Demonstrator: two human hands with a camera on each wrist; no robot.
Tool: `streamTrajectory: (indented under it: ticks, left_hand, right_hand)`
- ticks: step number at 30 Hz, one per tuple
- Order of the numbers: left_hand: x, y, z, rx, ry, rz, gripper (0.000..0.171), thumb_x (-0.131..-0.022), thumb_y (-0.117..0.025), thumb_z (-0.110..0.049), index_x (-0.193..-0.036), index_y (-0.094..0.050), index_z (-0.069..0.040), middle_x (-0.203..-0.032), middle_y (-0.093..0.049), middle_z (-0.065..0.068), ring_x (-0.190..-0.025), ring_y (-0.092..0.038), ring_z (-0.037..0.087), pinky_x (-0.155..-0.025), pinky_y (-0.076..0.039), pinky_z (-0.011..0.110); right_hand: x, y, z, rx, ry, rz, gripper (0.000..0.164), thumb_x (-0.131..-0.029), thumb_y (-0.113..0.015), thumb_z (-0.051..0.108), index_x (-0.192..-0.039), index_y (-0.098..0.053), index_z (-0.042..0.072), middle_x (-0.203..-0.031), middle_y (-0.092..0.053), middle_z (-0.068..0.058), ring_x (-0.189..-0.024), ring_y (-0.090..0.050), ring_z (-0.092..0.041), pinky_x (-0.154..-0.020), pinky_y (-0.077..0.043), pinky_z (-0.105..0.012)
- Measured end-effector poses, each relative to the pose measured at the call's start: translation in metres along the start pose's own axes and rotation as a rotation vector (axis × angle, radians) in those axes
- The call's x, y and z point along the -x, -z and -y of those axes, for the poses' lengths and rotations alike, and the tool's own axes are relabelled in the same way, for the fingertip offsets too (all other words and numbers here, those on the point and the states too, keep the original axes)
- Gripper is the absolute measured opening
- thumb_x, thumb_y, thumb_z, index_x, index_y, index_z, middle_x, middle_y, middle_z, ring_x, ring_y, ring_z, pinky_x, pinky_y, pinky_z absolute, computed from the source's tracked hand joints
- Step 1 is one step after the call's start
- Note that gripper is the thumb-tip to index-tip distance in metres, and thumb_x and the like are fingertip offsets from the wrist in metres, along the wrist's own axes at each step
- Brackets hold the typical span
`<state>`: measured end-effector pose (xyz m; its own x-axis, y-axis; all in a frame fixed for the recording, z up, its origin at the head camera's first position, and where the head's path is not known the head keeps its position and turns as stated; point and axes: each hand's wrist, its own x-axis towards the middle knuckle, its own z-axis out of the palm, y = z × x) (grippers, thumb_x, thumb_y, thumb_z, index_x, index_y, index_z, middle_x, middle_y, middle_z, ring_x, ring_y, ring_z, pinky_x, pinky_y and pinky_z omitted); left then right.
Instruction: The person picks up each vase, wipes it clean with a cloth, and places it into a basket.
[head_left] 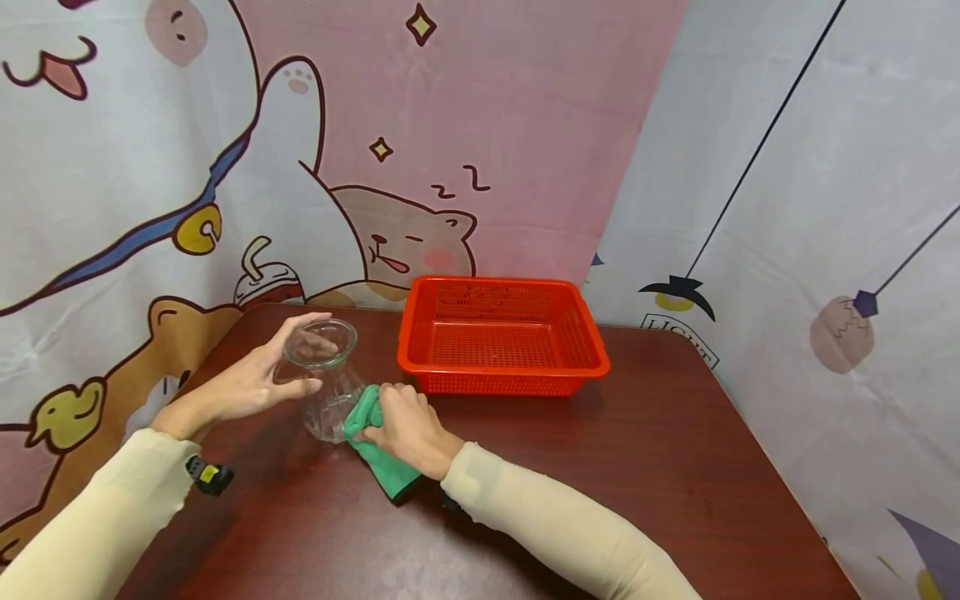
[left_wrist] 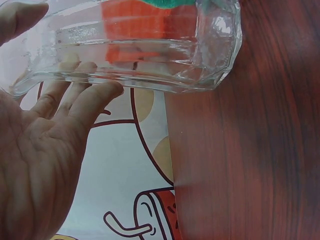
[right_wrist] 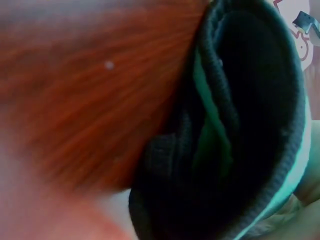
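Note:
A clear glass vase [head_left: 330, 408] with a faceted lower body and a wide round rim stands upright on the table, left of the middle. My left hand [head_left: 251, 379] holds it near the top, thumb on the near side and fingers round the far side; the left wrist view shows these fingers [left_wrist: 95, 102] against the glass [left_wrist: 160, 70]. Bunched in my right hand [head_left: 412, 429] is a green cloth [head_left: 390, 471] with a dark edge, held against the vase's lower right side. Close up in the right wrist view, the hanging cloth [right_wrist: 260, 85] folds open; part of it is dark.
Behind the right hand sits a red plastic basket [head_left: 498, 379] with perforated walls. The dark reddish-brown table [head_left: 622, 467] meets cartoon-printed fabric [head_left: 525, 150] at the back and on both sides.

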<state>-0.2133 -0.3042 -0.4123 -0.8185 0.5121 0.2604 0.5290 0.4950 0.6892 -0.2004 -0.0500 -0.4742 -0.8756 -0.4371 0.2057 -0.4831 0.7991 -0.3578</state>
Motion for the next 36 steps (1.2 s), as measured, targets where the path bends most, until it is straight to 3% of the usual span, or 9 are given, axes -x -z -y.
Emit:
streamTrajectory:
  ticks: [12,17,22,27,36]
  left_hand:
    - [-0.003,0.001,0.001,0.008,-0.018,0.005,0.087,-0.087,-0.073,-0.023,-0.153,-0.017,-0.033,-0.13,-0.055,-0.005,-0.119,-0.052,0.011,-0.09,-0.044,0.052]
    - [-0.002,0.0,0.001,-0.004,-0.011,0.002,0.087,-0.087,-0.073,-0.024,-0.153,-0.016,-0.032,-0.13,-0.055,-0.005,-0.119,-0.053,0.011,-0.091,-0.046,0.047]
    - [-0.002,-0.001,0.001,-0.01,-0.015,0.0,0.087,-0.088,-0.073,-0.023,-0.153,-0.016,-0.032,-0.13,-0.055,-0.005,-0.119,-0.053,0.013,-0.091,-0.047,0.04]
    - [0.0,-0.001,0.001,0.002,-0.011,0.005,0.087,-0.088,-0.073,-0.023,-0.153,-0.016,-0.032,-0.131,-0.055,-0.005,-0.12,-0.052,0.014,-0.089,-0.047,0.039]
    - [0.0,0.001,0.001,-0.006,-0.018,0.007,0.086,-0.089,-0.072,-0.023,-0.154,-0.016,-0.032,-0.132,-0.054,-0.002,-0.119,-0.053,0.016,-0.089,-0.048,0.039]
  right_hand:
    - [-0.001,0.0,0.002,-0.008,-0.029,0.017,0.054,-0.07,-0.083,0.05,-0.094,-0.054,0.012,-0.082,-0.052,-0.001,-0.069,-0.058,-0.02,-0.059,-0.049,-0.027]
    - [-0.002,-0.001,0.002,-0.022,-0.024,0.014,0.057,-0.069,-0.084,0.05,-0.097,-0.053,0.01,-0.081,-0.05,-0.001,-0.069,-0.057,-0.018,-0.063,-0.05,-0.029]
    - [-0.002,-0.002,0.0,-0.054,-0.015,-0.009,0.055,-0.069,-0.085,0.048,-0.093,-0.051,0.012,-0.078,-0.048,0.001,-0.066,-0.054,-0.013,-0.058,-0.048,-0.024]
    - [-0.001,0.001,0.0,-0.108,0.001,-0.057,0.05,-0.071,-0.085,0.046,-0.087,-0.049,0.015,-0.075,-0.046,0.004,-0.064,-0.051,-0.009,-0.053,-0.043,-0.019]
    - [-0.005,0.012,0.006,-0.209,0.046,-0.184,0.047,-0.07,-0.084,0.047,-0.088,-0.052,0.019,-0.079,-0.049,0.009,-0.069,-0.05,-0.005,-0.058,-0.042,-0.019]
